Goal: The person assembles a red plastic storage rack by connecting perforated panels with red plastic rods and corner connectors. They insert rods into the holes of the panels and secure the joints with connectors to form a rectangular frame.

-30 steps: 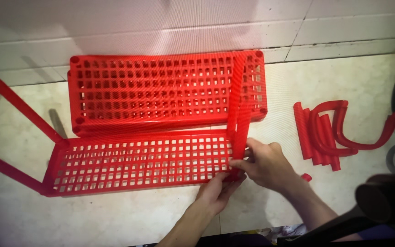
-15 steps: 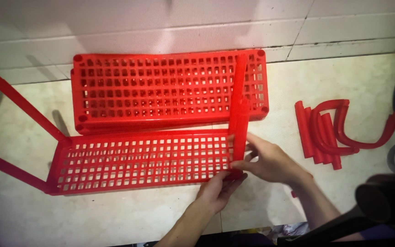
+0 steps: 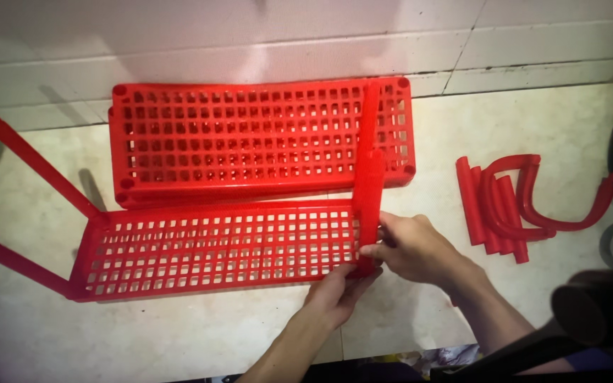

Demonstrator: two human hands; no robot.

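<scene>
A: What are the hands doing?

B: The right hand (image 3: 413, 248) is closed around a red tube (image 3: 369, 206) standing at the near shelf's (image 3: 214, 248) right end. The left hand (image 3: 338, 291) pinches that shelf's front corner.

A: And nearby?

B: Behind the shelf lie stacked shelves (image 3: 257, 138); right of it, loose red tubes (image 3: 505, 206) on the floor.

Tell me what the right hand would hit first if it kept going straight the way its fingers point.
The right hand points left; its fingers already grip the upright red tube. Past that, it would likely meet the near red grid shelf, though depth is unclear.
</scene>
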